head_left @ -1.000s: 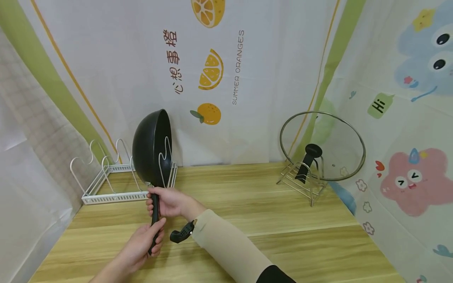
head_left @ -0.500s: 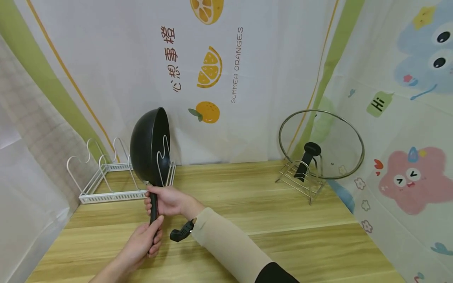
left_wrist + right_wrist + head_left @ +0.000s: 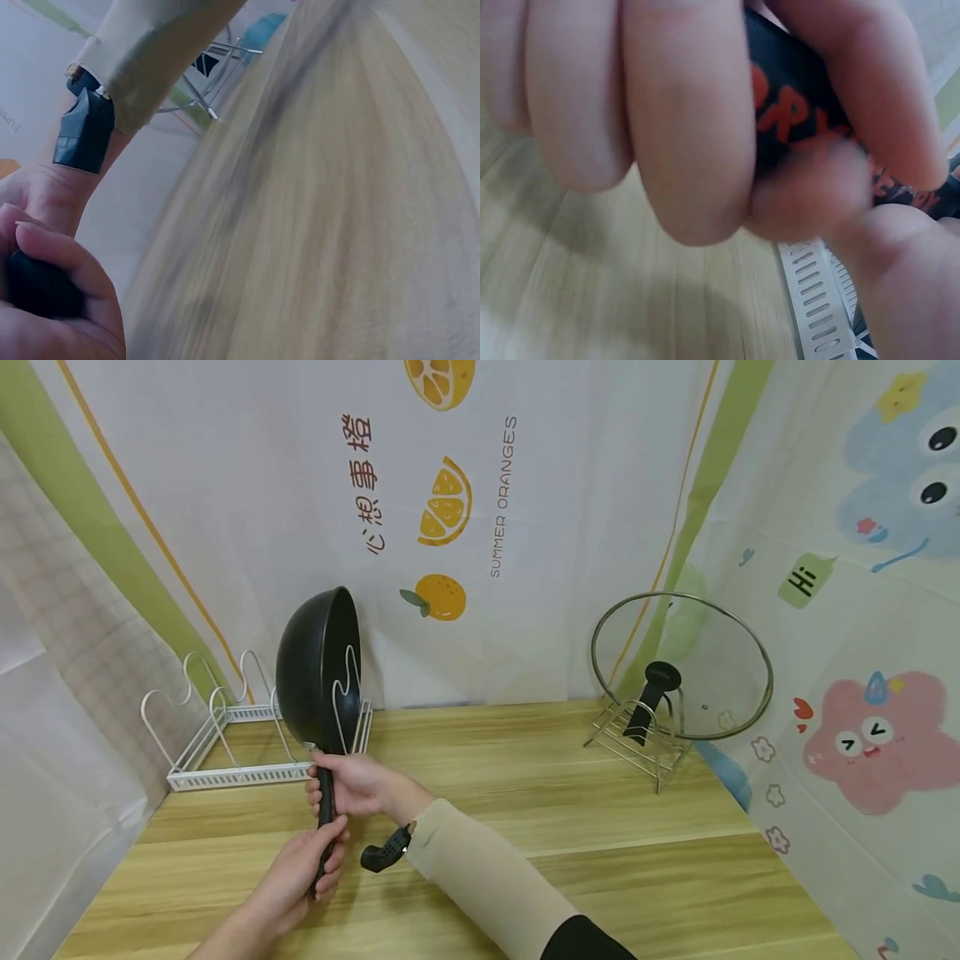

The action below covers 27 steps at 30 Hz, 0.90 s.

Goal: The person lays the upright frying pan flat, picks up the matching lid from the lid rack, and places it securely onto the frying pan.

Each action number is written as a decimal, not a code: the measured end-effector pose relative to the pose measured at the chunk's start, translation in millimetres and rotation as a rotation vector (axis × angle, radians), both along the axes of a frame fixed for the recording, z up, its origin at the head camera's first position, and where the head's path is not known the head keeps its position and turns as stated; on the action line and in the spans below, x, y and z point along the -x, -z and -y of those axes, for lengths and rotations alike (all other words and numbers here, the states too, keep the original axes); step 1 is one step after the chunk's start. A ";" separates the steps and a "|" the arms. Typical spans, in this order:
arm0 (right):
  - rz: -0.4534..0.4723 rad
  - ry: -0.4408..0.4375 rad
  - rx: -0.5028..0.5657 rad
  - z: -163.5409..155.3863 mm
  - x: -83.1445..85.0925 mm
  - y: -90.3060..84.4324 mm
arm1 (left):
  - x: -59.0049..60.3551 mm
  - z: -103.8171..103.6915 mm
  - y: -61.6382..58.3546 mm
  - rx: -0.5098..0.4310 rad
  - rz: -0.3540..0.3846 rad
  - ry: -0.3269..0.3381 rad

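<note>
A black wok (image 3: 303, 668) stands on its side in the white wire rack (image 3: 247, 776) at the left, its hollow facing right. Its black handle (image 3: 326, 802) points toward the person. High on the handle, close to the pan, the right hand (image 3: 356, 783) grips it. Below it, the left hand (image 3: 303, 864) holds the lower part, thumb laid along the top. In the left wrist view, fingers curl round the dark handle end (image 3: 45, 289). Red lettering on the handle (image 3: 780, 97) shows between fingers in the right wrist view.
At the back right, a glass lid (image 3: 720, 643) with a black knob (image 3: 663, 675) leans upright in a small wire stand (image 3: 637, 768). Printed curtains (image 3: 540, 568) hang behind and beside the wooden table (image 3: 487, 793). A black camera (image 3: 386, 852) sits on the right wrist.
The head view has shifted slightly, so everything sits a little further left and up than a second ago. Both hands keep their hold on the wok handle.
</note>
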State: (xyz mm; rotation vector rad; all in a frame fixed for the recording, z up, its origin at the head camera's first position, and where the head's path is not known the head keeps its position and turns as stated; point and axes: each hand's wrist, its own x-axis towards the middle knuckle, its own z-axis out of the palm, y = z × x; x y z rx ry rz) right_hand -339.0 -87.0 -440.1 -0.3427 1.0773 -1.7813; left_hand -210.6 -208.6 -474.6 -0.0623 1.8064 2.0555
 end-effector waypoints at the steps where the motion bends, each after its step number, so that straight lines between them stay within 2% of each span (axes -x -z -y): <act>1: 0.000 0.000 0.002 0.2 0.0 0.4 | -0.4 -2.3 0.9 0.021 -0.005 -0.031; 5: -0.009 0.003 0.007 1.2 -0.2 1.9 | -1.4 -11.9 4.1 0.116 -0.040 -0.153; 8: -0.010 0.013 0.007 1.7 -0.3 2.4 | -1.7 -16.9 4.7 0.156 -0.061 -0.208; 18: 0.004 0.029 0.003 2.5 1.3 2.4 | 0.0 -20.2 3.5 0.222 -0.068 -0.240; 27: 0.003 0.043 -0.008 3.1 -0.9 1.0 | 0.2 -22.4 5.2 0.214 -0.083 -0.280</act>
